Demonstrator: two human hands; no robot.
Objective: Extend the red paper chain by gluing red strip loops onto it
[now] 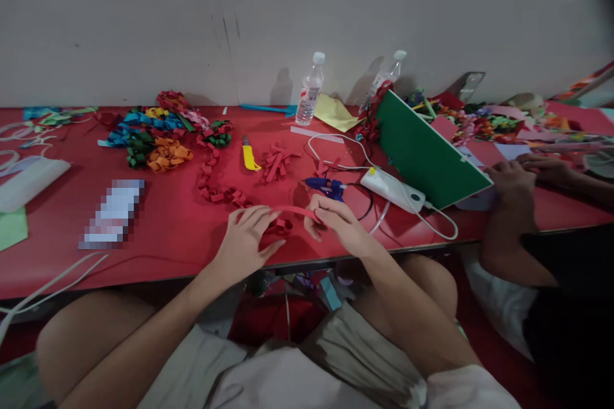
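My right hand (336,220) pinches one end of a red paper strip (295,209). The strip runs leftward to the fingertips of my left hand (247,236), whose thumb stands apart from the fingers. Below the strip, between my hands, lie loops of a red paper chain (281,227); part of it is hidden by my left hand. The chain (208,182) curves away to the upper left on the table. Just beyond my right hand rests a blue glue gun (326,187). A pile of loose red paper strips (278,163) lies farther back.
A yellow-handled cutter (249,156) lies left of the strips. Multicoloured paper chains (167,147) and a phone (112,214) are leftward. A white power strip (393,188), a green board (426,153) and a water bottle (311,92) stand rightward. Another person's hands (515,176) work at far right.
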